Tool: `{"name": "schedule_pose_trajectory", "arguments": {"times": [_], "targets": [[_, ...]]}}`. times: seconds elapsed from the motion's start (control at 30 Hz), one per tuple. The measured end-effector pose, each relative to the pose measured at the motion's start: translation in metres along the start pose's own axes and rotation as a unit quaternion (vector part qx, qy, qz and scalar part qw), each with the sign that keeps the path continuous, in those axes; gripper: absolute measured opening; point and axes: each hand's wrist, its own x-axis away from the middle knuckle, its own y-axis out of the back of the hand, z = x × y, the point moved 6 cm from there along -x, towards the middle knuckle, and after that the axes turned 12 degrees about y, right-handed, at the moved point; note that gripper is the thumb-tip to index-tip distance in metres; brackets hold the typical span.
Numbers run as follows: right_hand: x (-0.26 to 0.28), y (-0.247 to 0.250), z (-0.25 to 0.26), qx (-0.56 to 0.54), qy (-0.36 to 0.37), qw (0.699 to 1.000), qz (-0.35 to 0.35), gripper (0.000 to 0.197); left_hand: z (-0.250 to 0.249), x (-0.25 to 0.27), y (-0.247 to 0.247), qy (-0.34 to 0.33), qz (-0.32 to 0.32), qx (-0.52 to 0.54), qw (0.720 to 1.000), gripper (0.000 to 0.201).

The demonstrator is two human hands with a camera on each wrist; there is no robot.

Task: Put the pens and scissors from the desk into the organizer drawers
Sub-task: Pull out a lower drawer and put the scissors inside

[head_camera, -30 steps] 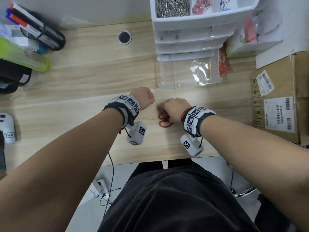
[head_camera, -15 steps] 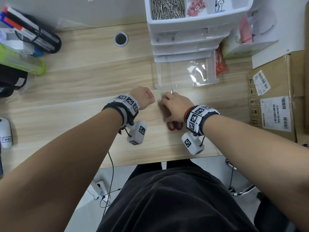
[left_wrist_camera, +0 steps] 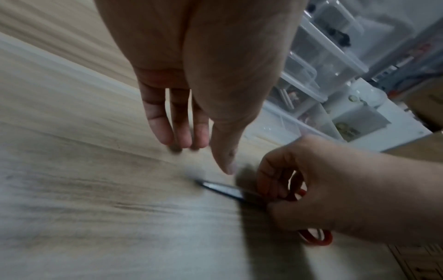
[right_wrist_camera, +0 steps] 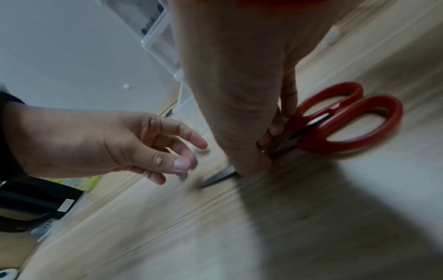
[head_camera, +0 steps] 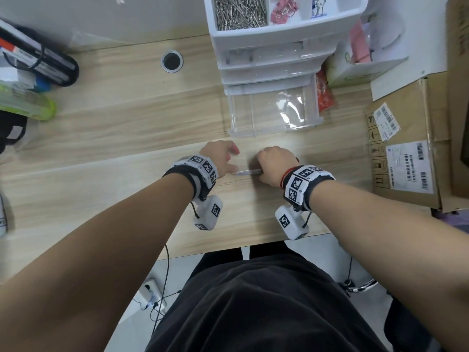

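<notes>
Head view: the right hand [head_camera: 275, 165] grasps red-handled steel scissors [head_camera: 247, 172] flat on the pale wooden desk [head_camera: 114, 148], blades pointing left; the left hand [head_camera: 219, 154] hovers relaxed beside them. Beyond stands the clear plastic organizer's open bottom drawer [head_camera: 274, 110].

Left wrist view: loose fingers [left_wrist_camera: 158, 121] over the desk.

Right wrist view: fingers pinch the scissors near the pivot.

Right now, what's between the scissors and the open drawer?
Only bare desk lies between the scissors and the open drawer; the head view shows it. The right hand grips the scissors.
</notes>
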Motion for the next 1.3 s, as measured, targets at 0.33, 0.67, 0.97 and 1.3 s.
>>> {"name": "schedule_pose_trajectory", "arguments": {"times": [0.33,0.67,0.97,1.3], "targets": [[0.016,0.055,-0.011,-0.104,0.063,0.99,-0.076,0.026,-0.033,0.011,0.017,-0.086,0.01,0.016,0.996,0.022],[0.037,0.127,-0.092,-0.405,-0.028,0.892,-0.2,0.019,-0.049,0.005,0.099,-0.066,-0.111,0.161,0.978,0.018],[0.003,0.107,-0.112,-0.299,-0.092,0.934,-0.173,0.033,-0.026,-0.021,0.066,0.138,-0.08,0.146,0.976,0.066],[0.009,0.123,-0.108,-0.178,-0.139,0.94,-0.256,0.032,-0.029,-0.028,0.062,0.174,-0.032,0.253,0.951,0.019]]}}
